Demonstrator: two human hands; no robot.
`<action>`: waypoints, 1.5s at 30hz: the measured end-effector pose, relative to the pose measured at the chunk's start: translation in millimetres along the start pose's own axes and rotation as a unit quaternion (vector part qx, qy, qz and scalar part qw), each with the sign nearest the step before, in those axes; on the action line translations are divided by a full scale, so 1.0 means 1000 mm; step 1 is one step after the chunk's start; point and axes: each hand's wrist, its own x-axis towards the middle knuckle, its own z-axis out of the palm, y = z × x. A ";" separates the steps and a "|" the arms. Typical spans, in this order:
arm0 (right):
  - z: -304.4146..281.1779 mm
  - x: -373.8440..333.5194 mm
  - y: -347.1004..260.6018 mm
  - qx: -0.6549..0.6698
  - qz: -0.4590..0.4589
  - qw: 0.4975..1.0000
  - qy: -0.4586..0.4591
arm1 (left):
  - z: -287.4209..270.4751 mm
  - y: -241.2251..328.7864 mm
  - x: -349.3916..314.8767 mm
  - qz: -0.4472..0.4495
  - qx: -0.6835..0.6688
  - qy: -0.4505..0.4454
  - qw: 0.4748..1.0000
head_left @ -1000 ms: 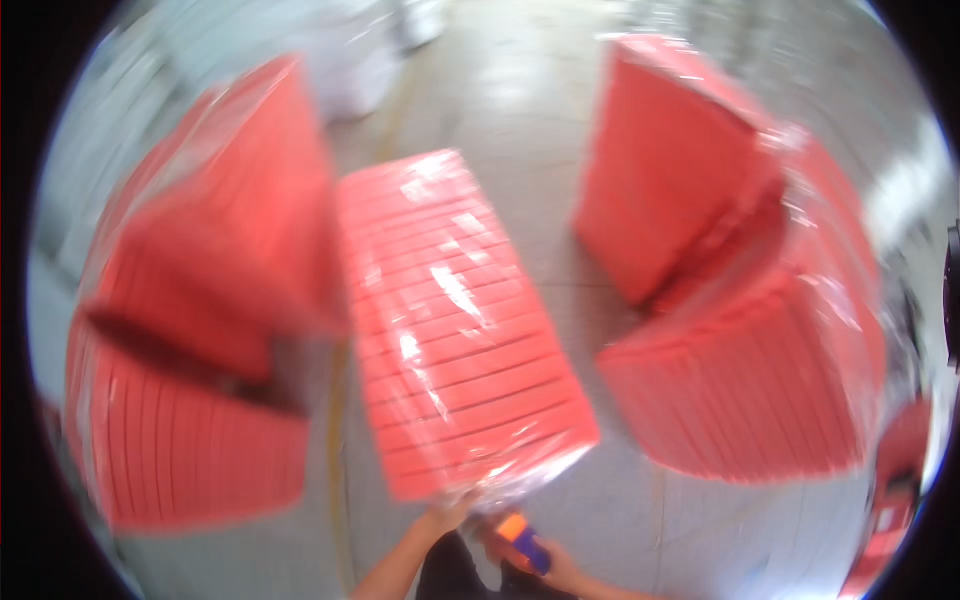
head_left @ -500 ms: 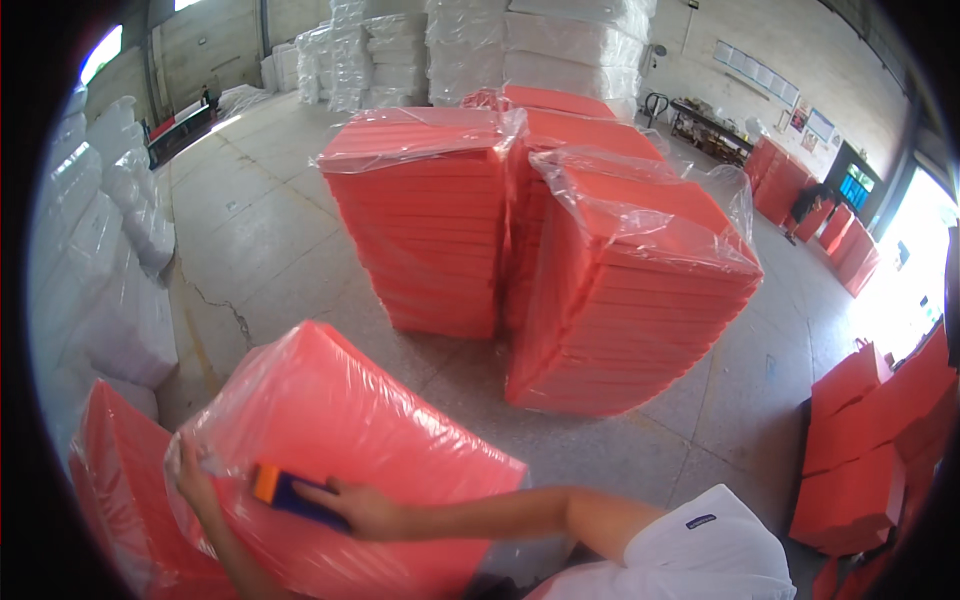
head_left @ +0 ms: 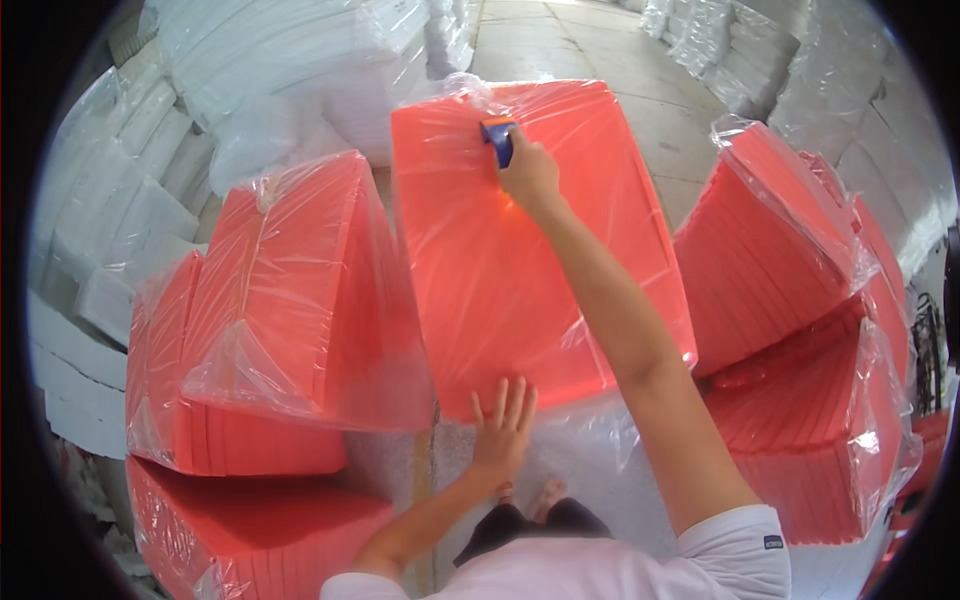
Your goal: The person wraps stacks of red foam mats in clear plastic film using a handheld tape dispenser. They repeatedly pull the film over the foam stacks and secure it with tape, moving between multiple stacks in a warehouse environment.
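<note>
My right hand (head_left: 532,178) is closed round the handle of a blue hand-held tool with an orange end (head_left: 498,140); its exact kind is unclear. It holds the tool at the upper part of a large red foam pack (head_left: 560,270) wrapped in clear plastic film, straight ahead of me. Just below that hand shows a small orange spot on the pack. With fingers spread and nothing held, my left hand (head_left: 503,425) rests against the pack's near edge. Loose film (head_left: 610,430) hangs below this edge.
More film-wrapped red foam stacks stand close by on the left (head_left: 270,290) and on the right (head_left: 770,250). Behind them rise white film-wrapped stacks (head_left: 290,70). A strip of concrete floor (head_left: 560,40) runs between the white stacks.
My view has turned, and the pack now lies straight ahead. My right hand still grips the blue tool, now farther out. My left hand has gone from the pack's side to its near edge.
</note>
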 end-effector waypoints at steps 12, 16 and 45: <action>-0.065 -0.011 0.071 -0.008 0.020 0.985 -0.168 | -0.014 -0.093 0.196 -0.034 -0.039 0.110 0.993; -0.033 0.067 0.099 -0.010 0.041 0.969 -0.242 | 0.025 -0.091 0.256 0.147 0.166 0.147 0.964; -0.036 -0.199 0.026 0.075 0.221 0.966 -0.110 | -0.012 -0.241 0.511 -0.095 -0.182 0.157 0.966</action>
